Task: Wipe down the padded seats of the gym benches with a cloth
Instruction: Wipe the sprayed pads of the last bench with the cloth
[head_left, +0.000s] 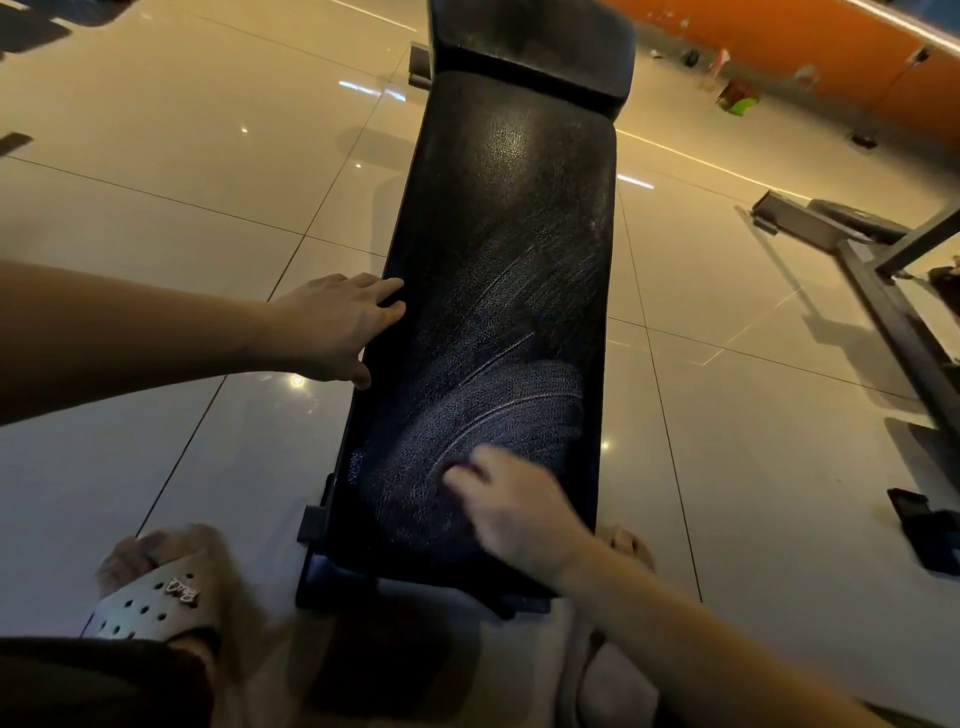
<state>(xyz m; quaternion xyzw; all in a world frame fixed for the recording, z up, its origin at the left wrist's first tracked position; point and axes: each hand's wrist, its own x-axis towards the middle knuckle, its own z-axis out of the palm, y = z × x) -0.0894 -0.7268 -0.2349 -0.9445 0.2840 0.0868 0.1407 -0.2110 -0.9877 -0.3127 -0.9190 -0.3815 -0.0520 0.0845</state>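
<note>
A long black padded bench seat (519, 208) runs away from me down the middle of the view, with a second pad section (535, 36) at its far end. My left hand (337, 325) rests flat on the pad's left edge, fingers straight. At the near end, my right hand (514, 514) is blurred, its fingers curled on a dark cloth (519, 410) that spreads over the pad. The cloth is hard to tell from the black padding. Faint streaks mark the pad's middle.
Glossy beige floor tiles (208, 182) surround the bench. Another bench's metal frame (883, 270) stands at the right, with a dark object (930, 525) on the floor near it. My sandalled foot (156, 587) is at the lower left. An orange wall (831, 47) lies beyond.
</note>
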